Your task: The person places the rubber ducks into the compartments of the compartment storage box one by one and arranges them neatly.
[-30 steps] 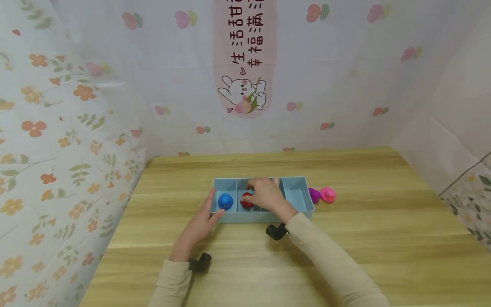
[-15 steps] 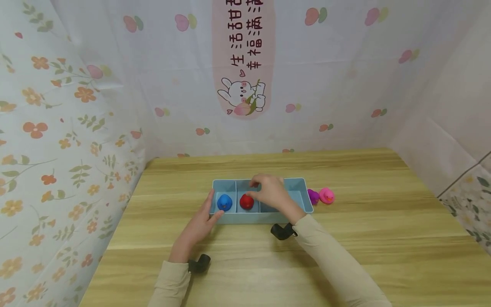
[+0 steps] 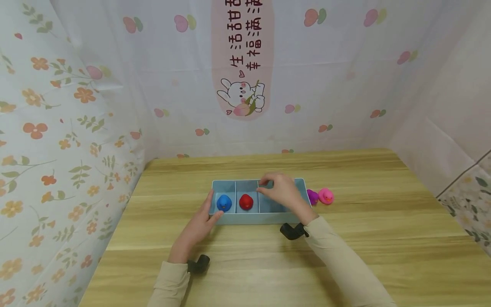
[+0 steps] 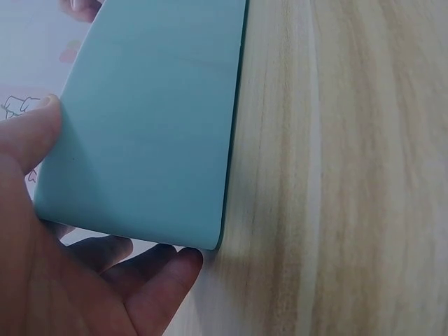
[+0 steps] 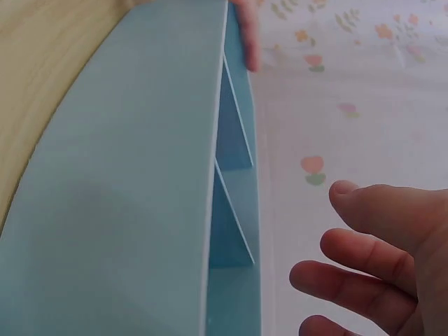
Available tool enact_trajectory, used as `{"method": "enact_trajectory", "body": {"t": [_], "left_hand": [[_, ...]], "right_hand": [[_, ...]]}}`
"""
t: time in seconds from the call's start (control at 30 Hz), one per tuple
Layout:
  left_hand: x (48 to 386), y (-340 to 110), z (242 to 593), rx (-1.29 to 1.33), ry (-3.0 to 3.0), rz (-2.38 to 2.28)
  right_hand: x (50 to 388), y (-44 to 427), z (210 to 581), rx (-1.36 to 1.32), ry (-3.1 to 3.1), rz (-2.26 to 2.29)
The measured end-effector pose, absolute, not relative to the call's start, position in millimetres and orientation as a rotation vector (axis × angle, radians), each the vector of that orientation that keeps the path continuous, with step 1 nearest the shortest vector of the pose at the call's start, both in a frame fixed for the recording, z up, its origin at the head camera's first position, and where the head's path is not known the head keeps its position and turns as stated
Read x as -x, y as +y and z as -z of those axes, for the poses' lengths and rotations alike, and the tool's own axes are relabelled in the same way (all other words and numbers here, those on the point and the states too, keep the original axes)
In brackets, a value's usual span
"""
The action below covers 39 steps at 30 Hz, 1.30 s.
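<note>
Printed cloth [image 3: 172, 76] hung behind the table [image 3: 245, 264]. Box [image 3: 249, 218] held blue duck [image 3: 224, 203] in leftmost compartment, red duck [image 3: 246, 202] in the next. Left hand [image 3: 198, 224] gripped the box's left end, thumb at near rim. Right hand [image 3: 284, 192] hovered over the box, thumb and fingers parted. Purple duck [image 3: 312, 196] and pink duck [image 3: 326, 196] sat beside the box's right end.
</note>
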State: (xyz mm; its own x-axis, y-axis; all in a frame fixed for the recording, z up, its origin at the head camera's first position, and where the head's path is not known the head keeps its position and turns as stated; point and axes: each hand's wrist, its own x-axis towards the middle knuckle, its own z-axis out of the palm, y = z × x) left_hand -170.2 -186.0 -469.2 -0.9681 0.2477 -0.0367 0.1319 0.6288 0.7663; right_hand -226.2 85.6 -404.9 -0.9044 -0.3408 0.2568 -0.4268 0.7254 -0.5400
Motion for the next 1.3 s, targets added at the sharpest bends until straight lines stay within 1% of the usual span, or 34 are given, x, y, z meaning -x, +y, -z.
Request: {"method": "enact_trajectory", "body": {"t": [0.3, 0.63, 1.03, 1.3], "left_hand": [[170.3, -185.8, 468.1, -0.323, 2.708, -1.244], [168.9, -186.4, 468.1, -0.326, 2.693, -1.260], [170.8, -186.6, 470.1, -0.328, 2.697, -1.254], [170.6, -187.0, 470.0, -0.339, 2.694, -1.267]], "right_hand": [[224.2, 107.9, 400.6, -0.563, -2.816, -1.005], [225.1, 129.2, 407.7, -0.567, -2.741, -0.965], [225.6, 152.1, 412.6, -0.468, -2.741, -0.988], [223.6, 175.2, 411.3, -0.340, -2.810, -1.003]]}}
